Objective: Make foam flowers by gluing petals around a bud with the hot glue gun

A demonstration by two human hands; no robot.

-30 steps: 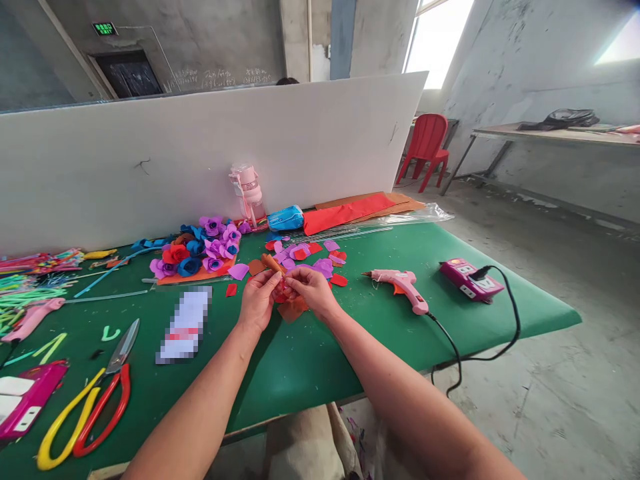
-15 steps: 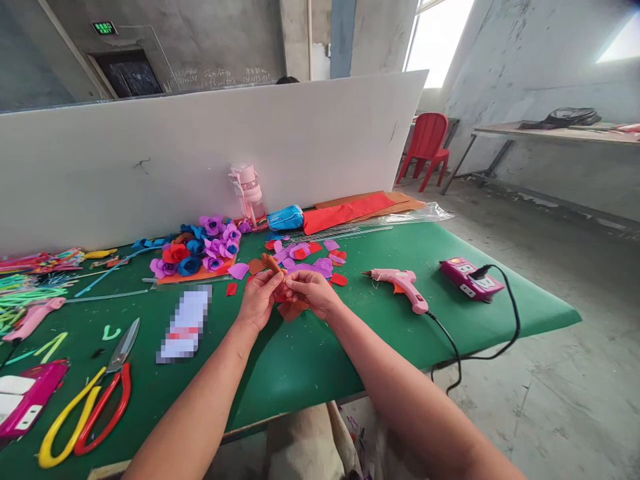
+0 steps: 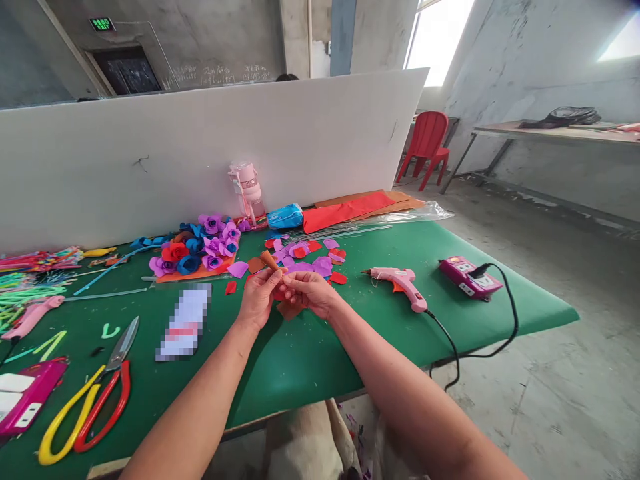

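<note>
Your left fingers (image 3: 273, 283) pinch a brown roll (image 3: 269, 260); I can't tell what your right fingers (image 3: 297, 283) pinch; bright petals (image 3: 323, 266) lie just past them

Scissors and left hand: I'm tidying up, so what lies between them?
In the head view, a pixelated, pale rectangular item with a reddish band lies on the green table between the scissors and the left hand.
</note>
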